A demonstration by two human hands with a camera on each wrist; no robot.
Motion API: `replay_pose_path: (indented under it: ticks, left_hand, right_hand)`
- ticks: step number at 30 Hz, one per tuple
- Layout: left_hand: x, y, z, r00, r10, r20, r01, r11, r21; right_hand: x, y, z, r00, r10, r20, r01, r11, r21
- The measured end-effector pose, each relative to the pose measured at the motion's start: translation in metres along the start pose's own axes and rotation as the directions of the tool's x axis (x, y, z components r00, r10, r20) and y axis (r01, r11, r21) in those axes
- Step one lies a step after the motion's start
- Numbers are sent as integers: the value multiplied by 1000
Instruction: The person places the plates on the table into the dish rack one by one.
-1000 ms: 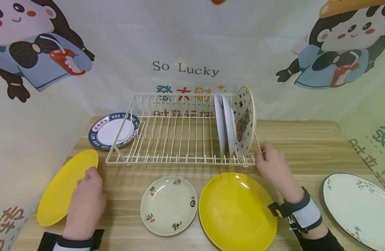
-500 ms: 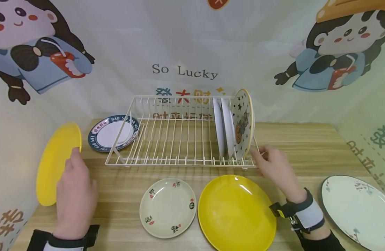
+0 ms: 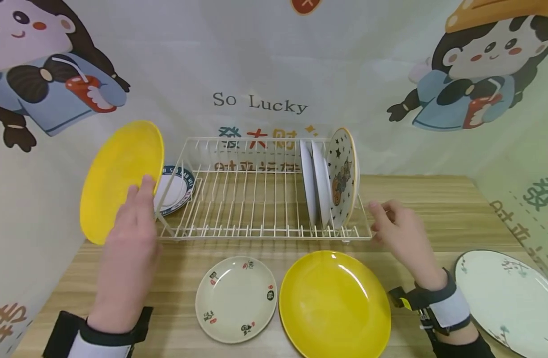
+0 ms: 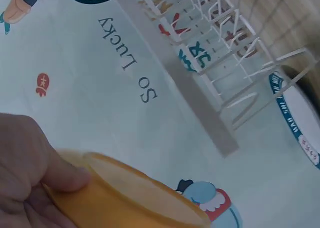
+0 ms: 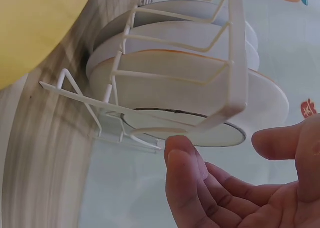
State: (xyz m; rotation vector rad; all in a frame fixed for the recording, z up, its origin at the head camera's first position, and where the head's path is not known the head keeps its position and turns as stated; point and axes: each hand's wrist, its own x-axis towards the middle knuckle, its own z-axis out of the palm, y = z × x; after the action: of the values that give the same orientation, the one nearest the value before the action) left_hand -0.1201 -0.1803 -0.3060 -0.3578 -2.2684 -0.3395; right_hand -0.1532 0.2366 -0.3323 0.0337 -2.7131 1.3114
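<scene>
One held plate (image 3: 117, 179), clear of rack edge (image 4: 185, 85)

Wd-grain tbl (image 3: 448, 214), printed bkdrop (image 3: 256, 54)

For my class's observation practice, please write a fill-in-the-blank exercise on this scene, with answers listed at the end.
1. The held plate in the left hand is coloured ____.
2. In the head view, the standing plates are at the ____ end of the dish rack.
3. The cartoon plate in the rack is dotted with black ____.
4. The backdrop bears the English words "So ____".

Missing words: yellow; right; stars; Lucky.
</scene>
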Motion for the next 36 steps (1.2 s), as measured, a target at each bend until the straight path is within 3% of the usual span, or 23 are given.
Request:
replay_pose_path:
  ticks: [2,7,11,17,21,24,27,29,32,36]
  left_hand:
    - [6,5,1,998,49,-26,-49,999,-13]
    - [21,22,3,992,94,-86,-100,992,-71]
    - [28,36,3,975,174,-137,-184,981,-61]
    - [33,53,1,916,327,-232,-360,926,-113]
    - [36,62,-2,877,407,-255,-448,885,-130]
    - [37,69,-5,844,468,-263,-510,852,-122]
    - [37,75,-5,805,525,-277,-571,813,-116]
    - [37,79,-5,774,561,-295,-609,787,-99]
    - [36,85,-4,729,599,-331,-651,756,-69]
    - [35,91,-4,695,630,-346,-681,732,-34]
  right_hand:
    - [-1,0,-2,1000,-10,-27,11,1000,9]
    - [-4,-2,-6,992,-47,-116,50,999,21]
    - [-8,-6,-6,974,-78,-213,85,996,20]
    - [-14,-17,-6,933,-99,-345,129,990,64]
    - [-17,-24,-9,907,-127,-402,190,974,121]
    - [-19,-29,-9,899,-145,-413,245,949,198]
    - [-23,-34,-9,901,-134,-412,304,873,382]
    - [-27,-39,-10,910,-122,-397,330,791,514]
    - [-32,-45,-12,934,-124,-336,334,641,691]
    - [-36,-52,-16,950,-211,-229,307,516,799]
